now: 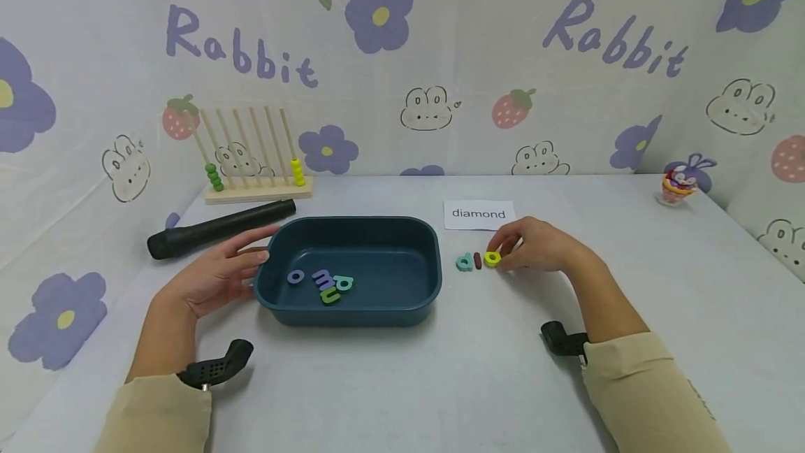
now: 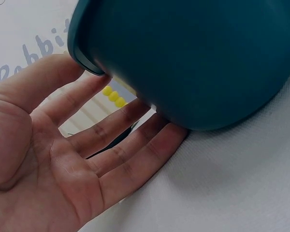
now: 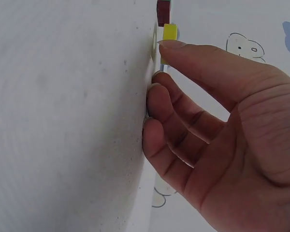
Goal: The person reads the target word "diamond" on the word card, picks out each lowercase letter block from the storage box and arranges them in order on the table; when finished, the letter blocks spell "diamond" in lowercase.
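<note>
Sleeves foremost, right grip pinches yellow ring before worktop's back edge; left grip, wide, touches basin.

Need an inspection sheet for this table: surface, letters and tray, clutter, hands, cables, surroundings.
Surface: white table; small dark specks in the right wrist view.
Job's things: blue tray with four letters inside; teal letter, dark red letter and yellow letter in a row right of it; "diamond" card behind.
Clutter: bead rack, black rod, small toy.
Left hand: fingers against tray's left end.
Right hand: pinches yellow letter.
Cables: nothing seen.
Surroundings: backdrop printed with flowers, rabbits, strawberries.
</note>
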Available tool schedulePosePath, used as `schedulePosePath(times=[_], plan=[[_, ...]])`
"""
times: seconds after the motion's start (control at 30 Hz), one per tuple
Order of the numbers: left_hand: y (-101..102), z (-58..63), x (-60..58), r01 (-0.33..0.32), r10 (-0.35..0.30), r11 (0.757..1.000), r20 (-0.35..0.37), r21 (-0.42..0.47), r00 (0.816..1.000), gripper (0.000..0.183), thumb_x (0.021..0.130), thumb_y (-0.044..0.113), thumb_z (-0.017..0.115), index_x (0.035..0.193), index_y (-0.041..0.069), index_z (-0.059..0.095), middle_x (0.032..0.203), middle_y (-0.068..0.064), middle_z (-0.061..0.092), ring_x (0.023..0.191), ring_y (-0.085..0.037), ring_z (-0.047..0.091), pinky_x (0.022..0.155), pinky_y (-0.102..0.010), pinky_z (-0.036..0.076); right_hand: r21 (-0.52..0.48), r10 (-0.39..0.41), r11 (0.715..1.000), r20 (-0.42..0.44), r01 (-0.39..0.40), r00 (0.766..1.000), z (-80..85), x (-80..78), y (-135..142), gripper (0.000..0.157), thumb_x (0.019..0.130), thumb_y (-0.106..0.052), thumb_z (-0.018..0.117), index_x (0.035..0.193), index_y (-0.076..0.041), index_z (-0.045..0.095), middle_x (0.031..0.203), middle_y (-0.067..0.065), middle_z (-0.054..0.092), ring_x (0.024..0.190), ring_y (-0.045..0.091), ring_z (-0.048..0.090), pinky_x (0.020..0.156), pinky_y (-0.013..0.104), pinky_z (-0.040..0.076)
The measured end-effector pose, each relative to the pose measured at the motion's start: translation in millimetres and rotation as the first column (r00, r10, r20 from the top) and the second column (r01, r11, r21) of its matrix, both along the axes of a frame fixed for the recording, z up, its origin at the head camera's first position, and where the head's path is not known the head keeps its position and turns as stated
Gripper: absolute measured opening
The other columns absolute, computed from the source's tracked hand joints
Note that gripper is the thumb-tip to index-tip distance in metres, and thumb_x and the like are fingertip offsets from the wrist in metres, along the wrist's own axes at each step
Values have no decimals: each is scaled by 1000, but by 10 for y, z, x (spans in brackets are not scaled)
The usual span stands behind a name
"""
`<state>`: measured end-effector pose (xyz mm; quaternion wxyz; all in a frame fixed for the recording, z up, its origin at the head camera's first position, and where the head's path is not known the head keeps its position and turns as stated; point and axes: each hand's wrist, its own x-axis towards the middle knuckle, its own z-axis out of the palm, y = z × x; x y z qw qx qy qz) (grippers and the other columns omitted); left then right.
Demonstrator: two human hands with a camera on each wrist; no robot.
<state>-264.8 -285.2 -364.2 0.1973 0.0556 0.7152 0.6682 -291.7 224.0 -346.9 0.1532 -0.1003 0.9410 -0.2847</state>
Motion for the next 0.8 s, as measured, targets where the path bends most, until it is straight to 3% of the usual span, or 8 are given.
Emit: schedulePosePath(times=[0.8], plan=[[23, 26, 24, -11, 11, 999, -8, -38, 1000, 61, 105, 28, 61, 161, 28, 37, 143, 6, 57, 123, -17, 62, 97, -38, 56, 11, -24, 1000, -2, 24, 1000, -44, 6, -17, 26, 87, -14, 78, 113, -12, 75, 103, 9, 63, 95, 25, 56, 76, 34, 46]])
